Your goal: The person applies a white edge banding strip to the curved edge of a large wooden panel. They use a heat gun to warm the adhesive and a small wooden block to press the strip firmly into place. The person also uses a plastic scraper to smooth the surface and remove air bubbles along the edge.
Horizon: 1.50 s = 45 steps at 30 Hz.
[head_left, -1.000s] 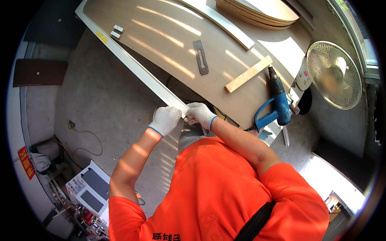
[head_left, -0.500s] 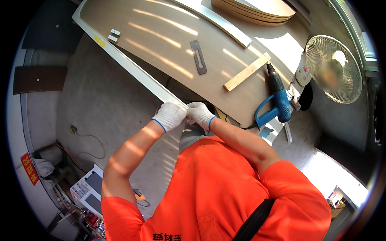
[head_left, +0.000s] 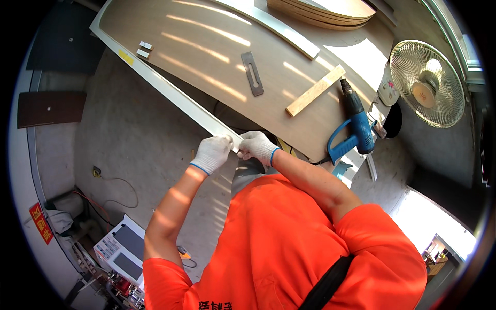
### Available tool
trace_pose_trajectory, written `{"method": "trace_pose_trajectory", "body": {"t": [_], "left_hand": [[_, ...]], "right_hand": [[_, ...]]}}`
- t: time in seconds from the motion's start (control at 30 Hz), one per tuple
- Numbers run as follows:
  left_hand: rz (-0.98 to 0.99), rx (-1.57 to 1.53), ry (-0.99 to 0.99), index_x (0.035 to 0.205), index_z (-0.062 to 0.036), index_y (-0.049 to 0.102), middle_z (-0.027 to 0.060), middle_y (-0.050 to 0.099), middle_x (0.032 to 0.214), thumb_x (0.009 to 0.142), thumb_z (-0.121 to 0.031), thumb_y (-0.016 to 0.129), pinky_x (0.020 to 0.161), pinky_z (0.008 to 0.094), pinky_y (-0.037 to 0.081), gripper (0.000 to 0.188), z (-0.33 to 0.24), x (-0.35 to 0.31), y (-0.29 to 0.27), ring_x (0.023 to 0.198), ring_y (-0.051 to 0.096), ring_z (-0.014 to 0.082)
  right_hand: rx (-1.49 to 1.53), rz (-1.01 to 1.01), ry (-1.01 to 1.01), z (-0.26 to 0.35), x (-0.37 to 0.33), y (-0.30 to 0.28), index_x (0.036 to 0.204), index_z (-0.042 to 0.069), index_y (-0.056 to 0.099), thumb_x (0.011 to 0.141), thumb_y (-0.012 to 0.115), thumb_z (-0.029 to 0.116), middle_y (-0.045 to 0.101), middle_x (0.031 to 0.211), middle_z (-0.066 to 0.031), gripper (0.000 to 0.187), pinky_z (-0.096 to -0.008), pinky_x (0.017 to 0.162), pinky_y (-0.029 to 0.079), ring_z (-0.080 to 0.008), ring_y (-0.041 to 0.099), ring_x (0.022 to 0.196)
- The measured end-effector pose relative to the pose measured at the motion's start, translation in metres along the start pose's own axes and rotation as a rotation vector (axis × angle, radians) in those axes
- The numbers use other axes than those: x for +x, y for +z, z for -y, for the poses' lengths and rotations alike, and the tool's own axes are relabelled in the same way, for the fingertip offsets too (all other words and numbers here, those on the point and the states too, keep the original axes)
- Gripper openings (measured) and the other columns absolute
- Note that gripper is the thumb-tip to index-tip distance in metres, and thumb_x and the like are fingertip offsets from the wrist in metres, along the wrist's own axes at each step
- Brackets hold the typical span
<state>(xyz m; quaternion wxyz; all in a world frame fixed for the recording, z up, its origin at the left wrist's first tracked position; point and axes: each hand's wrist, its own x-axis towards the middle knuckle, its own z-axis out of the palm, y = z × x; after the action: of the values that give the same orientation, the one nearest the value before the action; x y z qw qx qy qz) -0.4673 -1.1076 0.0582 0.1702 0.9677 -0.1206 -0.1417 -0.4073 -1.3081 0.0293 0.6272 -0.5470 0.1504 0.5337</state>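
both gloved hands meet at the near end of a long white edge strip [head_left: 170, 93] that runs along the left edge of a big wooden panel [head_left: 206, 51]. left hand [head_left: 212, 153] fingers curled shut, pinching the strip end from the left; right hand [head_left: 258, 147] fingers also closed on the same end from the right, the two hands just about touching. the strip sits flush on the panel edge, running up and away to the far corner.

open room: bare concrete floor [head_left: 129, 144] left of the strip, wide free space there. right side tighter: blue heat gun [head_left: 354, 129] lies near the panel's near right edge, a wood block [head_left: 315, 90] just beside it, a flat metal plate [head_left: 253, 72] mid panel, well apart from the hands. two small white pieces [head_left: 143, 49] at the far left by the strip. a fan [head_left: 426, 82] stands off the right edge.

versus a second ago: hands in the same spot on the strip end, grip unchanged; the view has shifted slightly, tools not moved.
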Motion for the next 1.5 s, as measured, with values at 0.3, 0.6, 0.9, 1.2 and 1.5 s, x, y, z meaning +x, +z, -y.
{"method": "trace_pose_trajectory", "body": {"t": [0.3,0.6,0.9,1.2,1.5], "left_hand": [[-0.025,0.220,0.224,0.094,-0.0139,0.071,0.0095,0.071,0.087,0.089,-0.020,0.068,0.068,0.0467,0.059,0.009,-0.004,-0.012,-0.003,0.080,0.074,0.0299],[0.189,0.424,0.218,0.088,-0.0102,0.072,0.0095,0.073,0.084,0.087,-0.020,0.068,0.067,0.0461,0.059,0.011,-0.032,0.004,0.004,0.078,0.075,0.0283],[0.087,0.357,0.337,0.090,-0.0082,0.074,0.0129,0.075,0.086,0.090,-0.020,0.066,0.070,0.0468,0.060,0.014,-0.022,0.009,-0.007,0.079,0.076,0.0308],[0.009,-0.026,-0.178,0.091,-0.0087,0.074,0.0159,0.075,0.090,0.094,-0.020,0.064,0.078,0.0478,0.061,0.016,-0.020,0.006,-0.005,0.086,0.077,0.0343],[0.053,0.101,0.169,0.090,-0.0106,0.073,0.0109,0.072,0.090,0.093,-0.019,0.070,0.074,0.0469,0.061,0.009,-0.002,0.006,-0.017,0.086,0.075,0.0322]], "right_hand": [[0.148,0.018,0.020,0.002,-0.003,0.002,0.099,-0.004,0.069,0.092,0.064,-0.003,0.063,0.078,-0.0084,0.009,-0.0297,0.052,0.048,-0.0176,0.064,0.063],[-0.016,0.004,-0.038,-0.021,0.022,-0.004,0.109,-0.002,0.077,0.090,0.071,0.004,0.071,0.082,-0.0057,0.021,-0.0312,0.059,0.057,-0.0153,0.066,0.064],[0.038,0.005,-0.028,-0.015,0.016,-0.003,0.096,0.000,0.075,0.090,0.072,0.007,0.070,0.078,-0.0065,0.010,-0.0300,0.055,0.053,-0.0145,0.066,0.063],[0.099,0.015,0.004,0.003,-0.004,-0.004,0.096,-0.001,0.070,0.094,0.067,0.000,0.068,0.080,-0.0076,0.004,-0.0307,0.054,0.053,-0.0166,0.070,0.067],[0.087,0.000,0.007,0.003,-0.005,-0.001,0.107,-0.003,0.068,0.094,0.066,0.000,0.069,0.084,-0.0090,0.013,-0.0306,0.054,0.051,-0.0178,0.070,0.071]]}}
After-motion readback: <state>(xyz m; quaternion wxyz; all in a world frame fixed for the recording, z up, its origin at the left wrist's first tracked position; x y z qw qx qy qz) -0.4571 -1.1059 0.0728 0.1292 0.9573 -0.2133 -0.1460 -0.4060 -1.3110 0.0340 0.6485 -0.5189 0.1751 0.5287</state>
